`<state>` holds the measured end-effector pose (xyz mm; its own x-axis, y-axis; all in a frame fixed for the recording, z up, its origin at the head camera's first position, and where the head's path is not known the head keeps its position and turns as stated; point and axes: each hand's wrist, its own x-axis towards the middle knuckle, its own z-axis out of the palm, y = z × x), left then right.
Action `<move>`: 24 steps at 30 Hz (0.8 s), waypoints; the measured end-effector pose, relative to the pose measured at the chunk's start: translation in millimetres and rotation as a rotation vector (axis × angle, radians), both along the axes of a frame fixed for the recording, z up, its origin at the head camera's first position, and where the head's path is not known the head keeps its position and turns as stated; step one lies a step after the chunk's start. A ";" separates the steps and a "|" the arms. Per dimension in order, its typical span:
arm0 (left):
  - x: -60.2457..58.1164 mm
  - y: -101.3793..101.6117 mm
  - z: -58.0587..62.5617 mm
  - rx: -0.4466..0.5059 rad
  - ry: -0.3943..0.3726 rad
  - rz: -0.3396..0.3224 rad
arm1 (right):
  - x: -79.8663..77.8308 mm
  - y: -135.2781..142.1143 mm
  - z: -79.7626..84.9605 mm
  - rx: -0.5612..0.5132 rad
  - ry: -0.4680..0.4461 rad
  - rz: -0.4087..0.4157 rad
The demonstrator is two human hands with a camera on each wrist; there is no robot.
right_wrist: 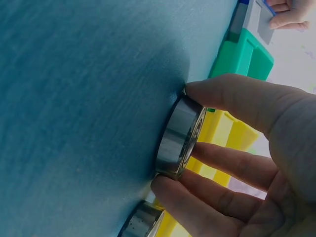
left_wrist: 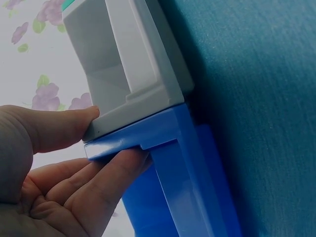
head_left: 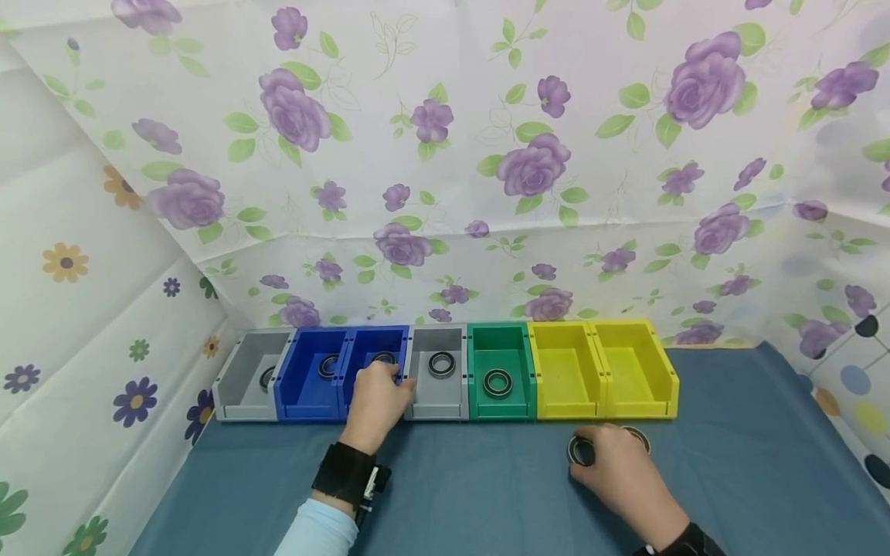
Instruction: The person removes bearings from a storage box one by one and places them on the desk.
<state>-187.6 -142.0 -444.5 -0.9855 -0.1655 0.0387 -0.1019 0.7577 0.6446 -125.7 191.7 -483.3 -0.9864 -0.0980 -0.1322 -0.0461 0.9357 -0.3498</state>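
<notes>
My left hand (head_left: 378, 398) reaches over the right blue bin (head_left: 356, 340). In the left wrist view its thumb touches the grey bin's rim (left_wrist: 143, 116), and its fingers dip inside the blue bin (left_wrist: 163, 133), pinching the adjoining side walls. A bearing (head_left: 384, 357) shows just behind this hand. Over on the cloth, my right hand (head_left: 619, 467) grips a ball bearing (right_wrist: 180, 136) between thumb and fingertips; the bearing lies flat, at or close to the cloth. A second bearing (head_left: 637, 439) lies beside it, partly hidden by the hand.
More bearings sit singly in the left grey bin (head_left: 239, 371), left blue bin (head_left: 306, 386), middle grey bin (head_left: 424, 394) and green bin (head_left: 497, 344). Two yellow bins (head_left: 566, 371) end the row on the right. Behind stands a flowered sheet (head_left: 473, 255); blue cloth (head_left: 487, 486) covers the table.
</notes>
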 end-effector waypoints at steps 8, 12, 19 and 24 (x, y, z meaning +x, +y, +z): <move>-0.8 -1.6 -0.4 0.044 -0.024 -0.006 | 0.8 -6.7 7.5 0.043 0.074 -0.007; -0.5 -1.5 -0.1 0.051 -0.027 -0.003 | -1.5 -13.7 17.5 0.034 0.122 -0.011; -0.2 -1.6 -0.7 0.045 -0.020 0.006 | -9.8 -31.3 41.6 -0.022 0.267 0.022; -0.5 -2.2 -1.5 0.036 -0.012 0.000 | -19.9 -46.3 54.9 -0.043 0.362 0.084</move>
<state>-188.2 -144.1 -446.0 -0.9858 -0.1667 0.0207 -0.1101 0.7342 0.6699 -145.5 145.4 -428.3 -0.9567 -0.1785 0.2299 -0.2502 0.9080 -0.3360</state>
